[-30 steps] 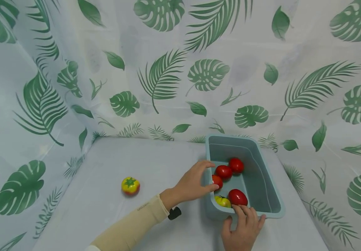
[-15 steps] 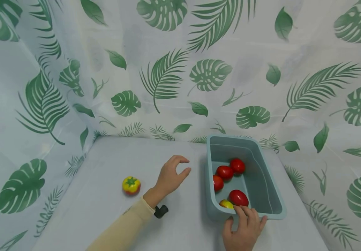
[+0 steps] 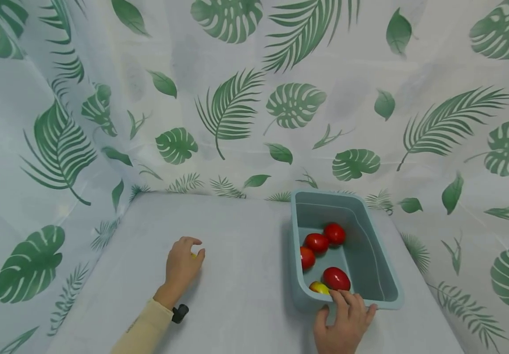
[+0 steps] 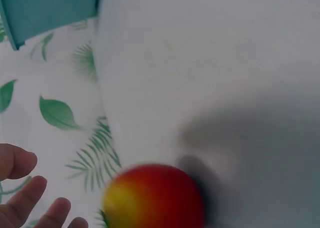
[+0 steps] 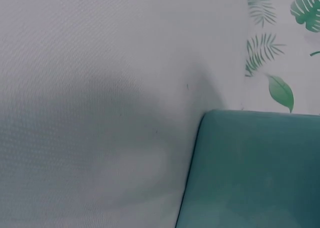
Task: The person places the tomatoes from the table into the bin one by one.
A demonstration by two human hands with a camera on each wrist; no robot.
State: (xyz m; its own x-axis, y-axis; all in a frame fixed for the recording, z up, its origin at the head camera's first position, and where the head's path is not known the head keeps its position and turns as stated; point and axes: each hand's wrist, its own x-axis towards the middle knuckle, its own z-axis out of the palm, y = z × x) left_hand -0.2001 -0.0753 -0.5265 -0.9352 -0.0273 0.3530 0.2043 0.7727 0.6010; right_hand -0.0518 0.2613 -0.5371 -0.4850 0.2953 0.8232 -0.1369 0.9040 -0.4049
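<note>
My left hand (image 3: 180, 265) reaches over a toy tomato (image 3: 194, 255), yellow and red, on the table. Most of that tomato is hidden behind the hand in the head view. In the left wrist view the tomato (image 4: 155, 198) sits at the bottom, with a gap between it and my fingertips (image 4: 32, 190). My right hand (image 3: 344, 322) grips the near rim of a blue-grey plastic bin (image 3: 371, 265), fingers over the edge and thumb outside. Inside the bin are several glossy red toy fruits (image 3: 336, 279) and a yellow-red one (image 3: 319, 287), partly covered by the rim and fingers.
A pale cloth covers the table (image 3: 241, 295). White sheeting with green leaf prints (image 3: 232, 113) hangs behind and along both sides. The bin stands at the table's right, near the back sheet; its outer wall (image 5: 255, 173) fills the right wrist view's lower right.
From beside the bin's left rim, my left hand has moved left across the table to the toy tomato. The yellow-red fruit in the bin has shifted slightly. My right hand stays on the rim.
</note>
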